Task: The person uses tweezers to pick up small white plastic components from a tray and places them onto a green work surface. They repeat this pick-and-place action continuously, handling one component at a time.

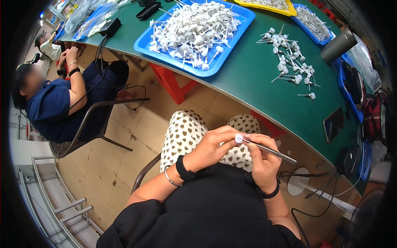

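Over my lap, my left hand (209, 148) pinches a small round white plastic piece (239, 138) between thumb and fingertips. My right hand (264, 164) is closed around silver metal tweezers (279, 153). Their tip end meets the white piece, and the other end points out to the right. Fingers hide the exact contact. Beyond my hands, a blue tray (242, 25) on the green table (256, 70) carries a heap of white-headed parts with thin metal stems. More such parts (285, 58) lie loose to its right.
A yellow tray (291, 9) and another blue tray hold more parts at the back. Near the right edge are a grey cylinder (339, 46) and a phone (334, 125). Red stools stand under the table. At left, another person sits in a chair (82, 132). Cables hang at lower right.
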{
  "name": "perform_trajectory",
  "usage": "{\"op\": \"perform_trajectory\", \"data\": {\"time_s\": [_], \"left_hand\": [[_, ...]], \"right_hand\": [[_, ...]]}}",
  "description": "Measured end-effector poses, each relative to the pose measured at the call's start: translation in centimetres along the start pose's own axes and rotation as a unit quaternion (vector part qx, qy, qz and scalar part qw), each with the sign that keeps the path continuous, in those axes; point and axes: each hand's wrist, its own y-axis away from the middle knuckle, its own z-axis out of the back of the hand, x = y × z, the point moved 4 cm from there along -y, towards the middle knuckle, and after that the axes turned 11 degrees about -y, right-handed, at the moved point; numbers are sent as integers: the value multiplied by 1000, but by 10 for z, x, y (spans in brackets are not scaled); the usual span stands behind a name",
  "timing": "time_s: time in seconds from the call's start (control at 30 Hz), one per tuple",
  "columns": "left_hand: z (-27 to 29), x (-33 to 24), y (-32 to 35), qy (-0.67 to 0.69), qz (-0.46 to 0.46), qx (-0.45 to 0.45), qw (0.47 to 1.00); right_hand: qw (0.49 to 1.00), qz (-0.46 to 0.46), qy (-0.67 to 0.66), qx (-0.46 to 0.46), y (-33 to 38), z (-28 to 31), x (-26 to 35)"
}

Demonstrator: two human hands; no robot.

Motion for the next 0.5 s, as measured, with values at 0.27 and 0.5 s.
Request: {"op": "perform_trajectory", "data": {"time_s": [0.27,0.5], "left_hand": [[1,0,0,-7,-16,-6,1000],[-1,-1,0,-19,-33,-18,999]], "right_hand": [[1000,24,12,-1,-2,-3,1],[999,16,24,-16,-1,-1,-3]]}}
